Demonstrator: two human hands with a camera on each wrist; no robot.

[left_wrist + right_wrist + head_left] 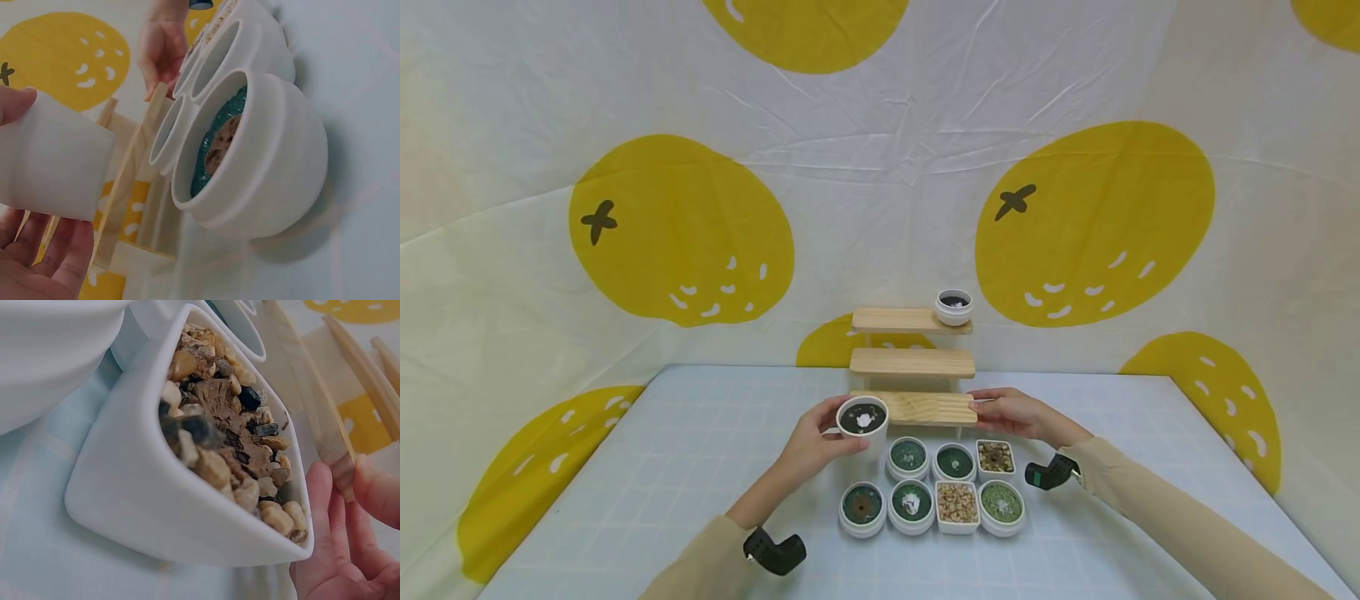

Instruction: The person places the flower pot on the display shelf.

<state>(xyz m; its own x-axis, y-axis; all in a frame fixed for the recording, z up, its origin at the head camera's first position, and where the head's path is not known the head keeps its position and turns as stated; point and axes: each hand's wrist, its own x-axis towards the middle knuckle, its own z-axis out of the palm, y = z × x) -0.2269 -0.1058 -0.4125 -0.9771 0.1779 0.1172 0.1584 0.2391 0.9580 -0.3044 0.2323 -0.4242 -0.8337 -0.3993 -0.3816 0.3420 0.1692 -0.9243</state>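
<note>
A small white pot with dark filling and a white patch is held by my left hand in front of the left end of the bottom shelf board. In the left wrist view the thumb and fingers lie on opposite sides of this pot. My right hand pinches the right end of the bottom board of a three-tier wooden stand. The right wrist view shows thumb and fingers on that board's end. Another white pot stands on the top board's right end.
Two rows of white pots stand before the stand, including a brown-centred pot, a green-filled pot, a square pebble pot and a second square pot. Behind the table hangs a cloth printed with yellow fruit.
</note>
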